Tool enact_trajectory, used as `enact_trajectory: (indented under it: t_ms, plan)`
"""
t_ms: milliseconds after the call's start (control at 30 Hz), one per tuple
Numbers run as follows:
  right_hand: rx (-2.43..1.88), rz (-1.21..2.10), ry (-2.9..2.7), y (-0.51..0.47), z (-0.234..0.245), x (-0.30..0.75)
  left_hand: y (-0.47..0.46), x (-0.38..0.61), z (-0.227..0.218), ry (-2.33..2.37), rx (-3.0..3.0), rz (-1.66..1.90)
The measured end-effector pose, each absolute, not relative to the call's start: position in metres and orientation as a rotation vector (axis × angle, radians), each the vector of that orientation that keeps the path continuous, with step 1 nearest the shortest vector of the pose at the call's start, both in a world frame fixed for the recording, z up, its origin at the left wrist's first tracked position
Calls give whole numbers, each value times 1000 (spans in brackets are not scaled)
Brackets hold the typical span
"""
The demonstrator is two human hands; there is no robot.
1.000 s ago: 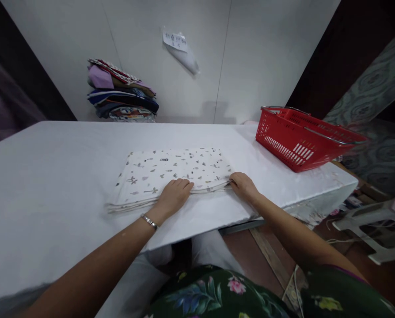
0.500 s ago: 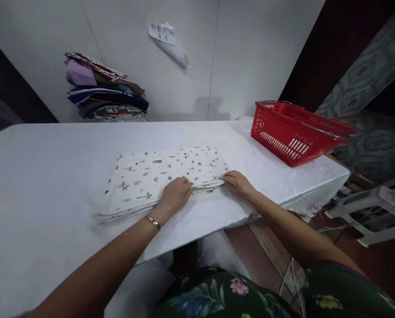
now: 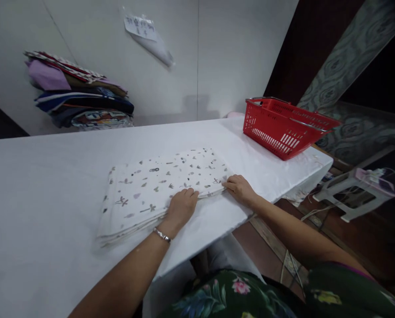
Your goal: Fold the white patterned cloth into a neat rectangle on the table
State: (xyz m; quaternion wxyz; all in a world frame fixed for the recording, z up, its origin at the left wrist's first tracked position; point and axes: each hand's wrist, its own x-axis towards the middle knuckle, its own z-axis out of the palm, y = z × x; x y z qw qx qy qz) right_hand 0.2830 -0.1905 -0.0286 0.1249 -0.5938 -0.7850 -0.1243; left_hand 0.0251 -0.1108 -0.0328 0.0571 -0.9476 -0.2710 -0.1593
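Note:
A white folded cloth (image 3: 164, 185) with small grey and brown printed motifs lies flat on the table in several layers. At the middle of its near edge, my left hand (image 3: 183, 205) is closed, fingers curled over the fabric and the thumb hidden. My right hand (image 3: 240, 190) pinches the near right corner of the same cloth between its fingertips. The layers show along the near left edge, beside my left wrist.
The table (image 3: 51, 185) has a white cover. A red shopping basket (image 3: 273, 128) stands at its back right. A pile of folded fabrics (image 3: 81, 95) sits against the wall at the back left. A white plastic stool (image 3: 356, 194) stands on the floor to the right.
The view has turned slightly right. The cloth's near edge, bunched up between my hands before, now lies flatter. Both hands remain at that edge.

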Motion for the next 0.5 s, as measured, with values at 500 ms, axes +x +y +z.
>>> enact_trajectory:
  t_ms: [500]
  plan:
    - [-1740,-506,-2282,-179,-21,270,-110,19,-32,-754,-2792,-689]
